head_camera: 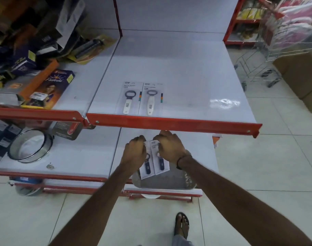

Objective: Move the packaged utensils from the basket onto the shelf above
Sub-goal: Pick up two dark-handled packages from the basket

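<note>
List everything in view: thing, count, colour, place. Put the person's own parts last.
white-handled bottle openers: two, in clear packs, side by side on the upper shelf near its front edge
dark-handled bottle openers: two, in white packs, held above the basket
basket: one, grey, on the lower shelf's front
upper shelf: one, white with a red front rail
round sieve: one, metal rim, on the lower shelf at left
boxed goods: several, mixed colours, piled at upper left
shopping trolley: one, wire, at right
left hand: one, gripping the left pack
right hand: one, gripping the right pack
foot: one, in a sandal, on the floor tiles
</note>
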A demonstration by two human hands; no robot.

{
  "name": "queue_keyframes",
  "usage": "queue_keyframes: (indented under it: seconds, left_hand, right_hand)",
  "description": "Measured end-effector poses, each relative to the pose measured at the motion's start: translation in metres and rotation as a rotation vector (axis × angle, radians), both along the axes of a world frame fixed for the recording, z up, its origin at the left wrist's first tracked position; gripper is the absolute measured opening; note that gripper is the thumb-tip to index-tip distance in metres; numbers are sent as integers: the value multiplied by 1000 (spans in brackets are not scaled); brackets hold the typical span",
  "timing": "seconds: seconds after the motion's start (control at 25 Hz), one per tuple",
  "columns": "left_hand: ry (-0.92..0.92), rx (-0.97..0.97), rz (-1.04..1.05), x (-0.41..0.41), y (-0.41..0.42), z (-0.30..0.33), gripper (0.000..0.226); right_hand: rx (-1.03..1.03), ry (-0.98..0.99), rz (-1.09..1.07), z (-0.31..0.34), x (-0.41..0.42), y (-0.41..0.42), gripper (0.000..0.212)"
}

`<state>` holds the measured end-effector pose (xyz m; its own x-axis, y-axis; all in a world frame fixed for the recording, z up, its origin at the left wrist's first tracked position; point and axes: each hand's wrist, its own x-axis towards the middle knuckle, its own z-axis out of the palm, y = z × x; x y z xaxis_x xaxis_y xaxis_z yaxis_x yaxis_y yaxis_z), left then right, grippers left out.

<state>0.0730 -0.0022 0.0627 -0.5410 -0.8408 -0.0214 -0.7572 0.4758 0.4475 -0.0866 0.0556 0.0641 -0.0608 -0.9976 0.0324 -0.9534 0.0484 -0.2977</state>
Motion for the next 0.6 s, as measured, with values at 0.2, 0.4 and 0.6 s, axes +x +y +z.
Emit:
queue_keyframes:
  seconds: [0.2, 0.4, 0.6]
  left_hand:
    - [41, 6, -43, 10, 38, 27, 34]
    - [189, -324, -217, 18, 71, 99, 34]
    - [497, -427, -257, 0, 63, 186, 25]
  right_hand:
    - [-7, 78, -54, 29, 2, 51, 36]
    - [-300, 182, -121, 92, -1, 104, 34]
    - [-533, 108, -201, 185, -19, 113, 20]
